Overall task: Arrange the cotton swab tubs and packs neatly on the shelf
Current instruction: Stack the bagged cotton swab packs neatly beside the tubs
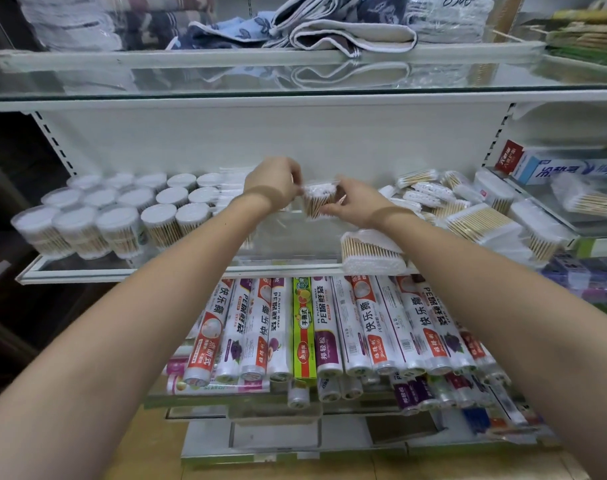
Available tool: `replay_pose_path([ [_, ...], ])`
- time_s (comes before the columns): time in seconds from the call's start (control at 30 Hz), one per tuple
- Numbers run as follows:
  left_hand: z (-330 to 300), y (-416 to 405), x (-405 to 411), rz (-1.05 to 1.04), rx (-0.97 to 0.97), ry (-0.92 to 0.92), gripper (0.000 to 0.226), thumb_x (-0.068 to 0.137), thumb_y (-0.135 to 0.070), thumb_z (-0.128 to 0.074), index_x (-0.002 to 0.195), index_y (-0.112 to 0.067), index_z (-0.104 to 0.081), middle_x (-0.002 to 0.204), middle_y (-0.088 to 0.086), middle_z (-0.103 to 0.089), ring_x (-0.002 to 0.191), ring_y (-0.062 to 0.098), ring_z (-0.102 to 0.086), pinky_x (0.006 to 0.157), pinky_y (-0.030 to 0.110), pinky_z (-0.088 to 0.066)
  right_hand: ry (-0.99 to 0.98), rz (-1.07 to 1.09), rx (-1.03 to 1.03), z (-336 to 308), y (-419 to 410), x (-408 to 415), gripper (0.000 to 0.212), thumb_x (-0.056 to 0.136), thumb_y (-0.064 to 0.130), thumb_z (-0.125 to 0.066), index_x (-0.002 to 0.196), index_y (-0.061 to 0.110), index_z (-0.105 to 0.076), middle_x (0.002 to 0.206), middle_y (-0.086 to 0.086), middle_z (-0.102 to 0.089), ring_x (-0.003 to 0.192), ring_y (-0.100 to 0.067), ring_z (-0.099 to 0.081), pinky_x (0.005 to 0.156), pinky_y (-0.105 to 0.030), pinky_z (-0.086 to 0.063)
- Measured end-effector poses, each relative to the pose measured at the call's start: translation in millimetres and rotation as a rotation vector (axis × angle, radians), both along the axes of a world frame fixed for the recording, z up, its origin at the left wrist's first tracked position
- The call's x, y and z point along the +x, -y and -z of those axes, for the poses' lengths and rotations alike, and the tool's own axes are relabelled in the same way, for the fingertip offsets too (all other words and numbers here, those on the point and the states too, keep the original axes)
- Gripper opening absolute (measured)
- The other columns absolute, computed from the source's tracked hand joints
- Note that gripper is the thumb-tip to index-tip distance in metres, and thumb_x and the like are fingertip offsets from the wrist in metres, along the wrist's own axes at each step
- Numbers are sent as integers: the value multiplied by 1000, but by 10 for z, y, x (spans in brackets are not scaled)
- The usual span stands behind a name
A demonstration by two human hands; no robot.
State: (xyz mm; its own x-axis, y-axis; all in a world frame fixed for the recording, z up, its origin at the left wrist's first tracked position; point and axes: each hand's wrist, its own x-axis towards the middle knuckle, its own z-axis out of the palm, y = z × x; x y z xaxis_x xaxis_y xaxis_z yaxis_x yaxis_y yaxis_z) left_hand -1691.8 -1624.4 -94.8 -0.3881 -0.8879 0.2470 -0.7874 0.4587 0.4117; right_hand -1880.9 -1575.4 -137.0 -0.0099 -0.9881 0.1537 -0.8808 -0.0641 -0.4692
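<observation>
Tubs [115, 209] stand in rows at the shelf's [191, 270] left end — our left hand [277, 183] and right hand [359, 204] pinch one pack [318, 202]; the right-end packs [468, 216] remain jumbled.

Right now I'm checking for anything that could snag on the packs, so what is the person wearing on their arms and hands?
Nothing shows on either arm. The left hand and right hand are bare: no gloves, and no rings, watch or bracelet visible. Both forearms are uncovered right to the bottom edge of the picture, with no sleeve in view. A thin shadow line crosses each wrist.
</observation>
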Motion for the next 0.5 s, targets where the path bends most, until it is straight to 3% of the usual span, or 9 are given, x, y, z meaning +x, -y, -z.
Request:
replay_pose_path([
  [0.13, -124, 40, 87, -9, -60, 113, 5, 87, -20, -73, 84, -23, -71, 89, -1, -71, 85, 24, -64, 70, 29, -46, -200, -44, -60, -135, 16, 15, 39, 93, 42, -63, 117, 13, -53, 107, -6, -65, 97, -27, -60, 85, -41, -50],
  [0.23, -128, 122, 172, -40, -50, 101, 13, 85, -20, -75, 76, -24, -67, 85, -2, -70, 84, 23, -65, 70, 29, -48, -296, -100, -82, -217, 108, 117, 38, 93, 44, -63, 117, 17, -53, 106, -3, -66, 95, -27, -61, 85, -43, -51],
  [0.37, -107, 250, 289, -100, 14, -3, 21, 79, -16, -79, 64, -22, -66, 71, -4, -67, 77, 21, -66, 72, 34, -56, -192, -108, -51, -222, 286, 362, 37, 92, 42, -66, 116, 15, -55, 102, -4, -67, 90, -26, -61, 80, -37, -50],
  [0.5, -84, 336, 399, -123, 27, 21, 15, 81, -19, -80, 70, -21, -69, 71, -4, -68, 78, 19, -66, 69, 31, -53, -33, -49, -61, -160, 487, 527, 32, 91, 29, -72, 110, 9, -58, 101, -11, -68, 92, -29, -62, 79, -35, -48],
])
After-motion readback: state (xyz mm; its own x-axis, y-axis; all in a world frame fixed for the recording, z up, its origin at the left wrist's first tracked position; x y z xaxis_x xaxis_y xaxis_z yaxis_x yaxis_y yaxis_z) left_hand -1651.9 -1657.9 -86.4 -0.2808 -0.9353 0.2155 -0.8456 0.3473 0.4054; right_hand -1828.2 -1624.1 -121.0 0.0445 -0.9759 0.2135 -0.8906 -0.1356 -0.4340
